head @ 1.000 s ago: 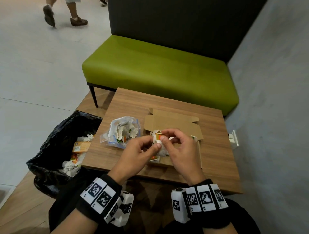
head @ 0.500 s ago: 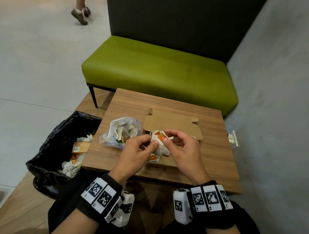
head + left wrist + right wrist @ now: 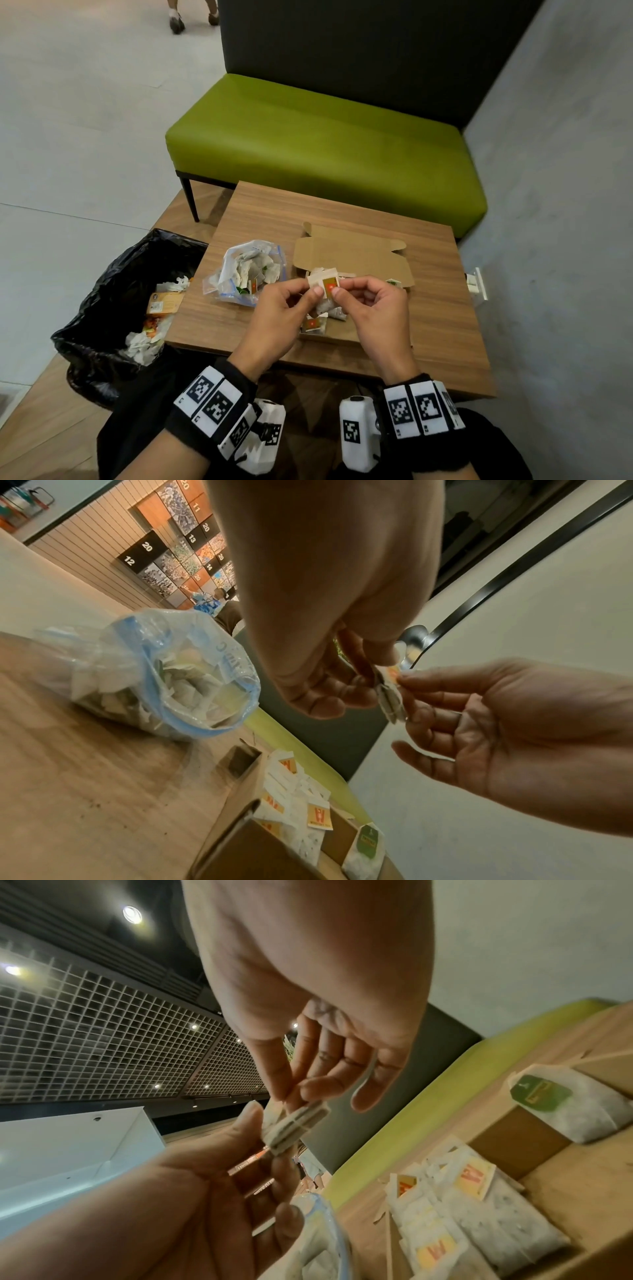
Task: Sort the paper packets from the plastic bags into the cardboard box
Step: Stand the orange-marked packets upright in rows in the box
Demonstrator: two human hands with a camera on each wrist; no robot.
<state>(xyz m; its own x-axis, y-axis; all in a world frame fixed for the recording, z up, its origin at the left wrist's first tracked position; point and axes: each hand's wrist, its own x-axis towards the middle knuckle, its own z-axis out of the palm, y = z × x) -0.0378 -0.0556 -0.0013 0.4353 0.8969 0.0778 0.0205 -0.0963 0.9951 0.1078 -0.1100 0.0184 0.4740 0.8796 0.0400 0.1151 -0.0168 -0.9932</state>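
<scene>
Both hands, left hand (image 3: 274, 317) and right hand (image 3: 378, 313), pinch a small stack of tea-bag packets (image 3: 323, 283) at frame centre, above the cardboard box (image 3: 349, 255); better square the stack, then lower it flat.

A green bench (image 3: 322, 144) is seen at the frame's centre, a wooden table (image 3: 442, 308) below it, and a black bin bag (image 3: 113, 281) of rubbish at lower left.

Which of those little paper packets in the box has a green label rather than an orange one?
The green-labelled packet at the right end of the cardboard box, lying apart from the cluster of orange-labelled packets.
</scene>
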